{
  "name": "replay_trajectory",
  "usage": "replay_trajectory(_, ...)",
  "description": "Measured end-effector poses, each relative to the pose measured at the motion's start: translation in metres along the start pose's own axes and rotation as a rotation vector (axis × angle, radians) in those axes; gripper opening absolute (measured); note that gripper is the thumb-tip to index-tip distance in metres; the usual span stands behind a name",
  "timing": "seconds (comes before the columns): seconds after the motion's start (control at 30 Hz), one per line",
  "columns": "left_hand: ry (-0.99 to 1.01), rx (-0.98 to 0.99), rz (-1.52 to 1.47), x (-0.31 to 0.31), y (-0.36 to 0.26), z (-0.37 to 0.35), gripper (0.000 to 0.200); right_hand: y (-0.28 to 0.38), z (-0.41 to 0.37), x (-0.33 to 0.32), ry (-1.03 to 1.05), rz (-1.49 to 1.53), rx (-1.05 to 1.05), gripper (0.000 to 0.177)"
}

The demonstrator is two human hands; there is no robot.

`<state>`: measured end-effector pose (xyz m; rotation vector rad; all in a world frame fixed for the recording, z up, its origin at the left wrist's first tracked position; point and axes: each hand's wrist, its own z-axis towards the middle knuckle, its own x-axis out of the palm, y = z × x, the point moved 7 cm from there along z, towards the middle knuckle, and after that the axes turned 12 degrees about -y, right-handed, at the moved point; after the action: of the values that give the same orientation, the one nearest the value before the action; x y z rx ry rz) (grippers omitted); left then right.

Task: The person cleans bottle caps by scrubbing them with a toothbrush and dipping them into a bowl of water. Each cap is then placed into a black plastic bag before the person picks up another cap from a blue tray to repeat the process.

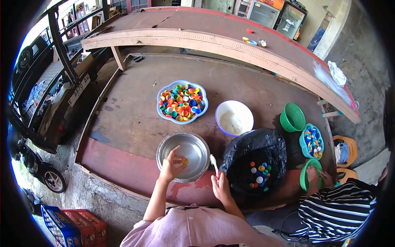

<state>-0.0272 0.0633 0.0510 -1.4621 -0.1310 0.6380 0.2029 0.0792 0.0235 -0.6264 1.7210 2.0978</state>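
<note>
My left hand (pixel 170 166) is over the metal bowl (pixel 199 146), its fingers closed around a small yellow bottle cap (pixel 185 161). In my right hand (pixel 222 186) is a white-handled brush (pixel 214 165), its bristle head pointing up beside the bowl's right rim. Just right of that hand sits a basin lined with a black plastic bag (pixel 271 144), with several loose coloured caps (pixel 259 180) at its bottom. Behind the metal bowl stands a blue scalloped basin (pixel 159 97) heaped with colourful caps (pixel 181 103).
A white bowl (pixel 242 108), a green basket (pixel 292 118) and a light-blue basket of caps (pixel 312 142) stand to the right. A co-worker in a striped shirt (pixel 337 210) has both hands in a green bowl (pixel 304 175). A raised wooden ledge (pixel 185 37) crosses behind.
</note>
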Motion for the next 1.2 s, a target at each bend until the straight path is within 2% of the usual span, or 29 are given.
replay_trajectory(0.07,-0.018,-0.05,-0.077,0.0,-0.004,-0.002,0.079,0.014,0.001,0.0,-0.033,0.138,-0.122,0.018)
replay_trajectory(0.1,-0.036,-0.105,-0.155,0.0,-0.004,-0.004,0.081,0.021,0.001,0.0,-0.046,0.088,-0.225,0.027)
replay_trajectory(0.13,-0.038,-0.108,-0.154,0.001,-0.008,-0.006,0.081,0.033,0.001,-0.003,-0.042,0.089,-0.223,0.027)
replay_trajectory(0.2,-0.063,-0.099,-0.202,0.001,-0.017,-0.006,0.083,0.062,0.001,-0.005,0.01,0.02,-0.325,0.038)
replay_trajectory(0.23,-0.066,-0.106,-0.199,0.002,-0.016,-0.006,0.083,0.072,-0.001,-0.002,0.001,0.062,-0.464,0.045)
replay_trajectory(0.33,-0.063,-0.04,-0.336,0.003,-0.021,-0.008,0.085,0.058,0.01,0.007,0.069,0.034,-0.336,0.042)
replay_trajectory(0.37,-0.075,-0.068,-0.383,0.003,-0.02,-0.008,0.086,0.046,0.02,0.01,0.184,-0.241,-0.222,0.04)
replay_trajectory(0.4,-0.087,-0.096,-0.429,0.002,-0.02,-0.009,0.086,0.043,0.027,0.005,0.155,-0.284,-0.157,0.039)
replay_trajectory(0.47,-0.101,-0.075,-0.378,0.001,-0.022,-0.006,0.086,0.061,0.029,-0.008,-0.038,-0.032,-0.314,0.038)
replay_trajectory(0.53,-0.09,-0.044,-0.351,0.001,-0.02,-0.007,0.089,0.08,0.015,-0.008,0.017,0.038,-0.431,0.039)
replay_trajectory(0.57,-0.091,-0.044,-0.35,0.001,-0.021,-0.006,0.089,0.084,0.009,-0.001,0.15,-0.008,-0.44,0.04)
replay_trajectory(0.6,-0.085,-0.041,-0.379,0.001,-0.023,-0.007,0.089,0.083,0.01,0.0,0.075,0.055,-0.471,0.039)
replay_trajectory(0.67,-0.081,-0.046,-0.409,0.003,-0.024,-0.011,0.089,0.049,0.029,0.004,0.179,-0.277,-0.241,0.037)
replay_trajectory(0.73,-0.073,-0.06,-0.403,0.003,-0.023,-0.01,0.089,0.066,0.033,-0.011,0.012,-0.125,-0.333,0.038)
replay_trajectory(0.8,-0.069,-0.063,-0.365,0.004,-0.023,-0.011,0.089,0.085,0.02,-0.013,0.017,-0.037,-0.45,0.04)
replay_trajectory(0.83,-0.062,-0.038,-0.386,0.005,-0.026,-0.011,0.09,0.086,0.013,-0.003,0.136,-0.07,-0.49,0.041)
replay_trajectory(0.87,-0.054,-0.011,-0.408,0.006,-0.029,-0.011,0.09,0.08,0.013,0.003,0.117,0.044,-0.493,0.041)
replay_trajectory(0.93,-0.047,-0.041,-0.429,0.007,-0.03,-0.014,0.09,0.063,0.032,0.007,0.22,-0.362,-0.261,0.042)
replay_trajectory(0.97,-0.04,-0.064,-0.447,0.007,-0.029,-0.014,0.09,0.061,0.036,0.001,0.083,-0.217,-0.311,0.039)
replay_trajectory(1.0,-0.04,-0.062,-0.448,0.007,-0.029,-0.012,0.09,0.066,0.033,0.001,0.081,-0.218,-0.313,0.039)
replay_trajectory(1.07,-0.051,-0.056,-0.371,0.007,-0.027,-0.012,0.09,0.095,0.02,-0.011,-0.032,0.023,-0.493,0.036)
replay_trajectory(1.1,-0.052,-0.056,-0.371,0.007,-0.028,-0.012,0.09,0.093,0.013,-0.003,0.069,-0.05,-0.548,0.036)
replay_trajectory(1.13,-0.041,-0.044,-0.362,0.007,-0.029,-0.011,0.089,0.091,0.017,-0.002,0.068,-0.049,-0.549,0.036)
replay_trajectory(1.2,-0.03,-0.041,-0.353,0.009,-0.029,-0.016,0.089,0.062,0.03,0.002,0.152,-0.306,-0.292,0.039)
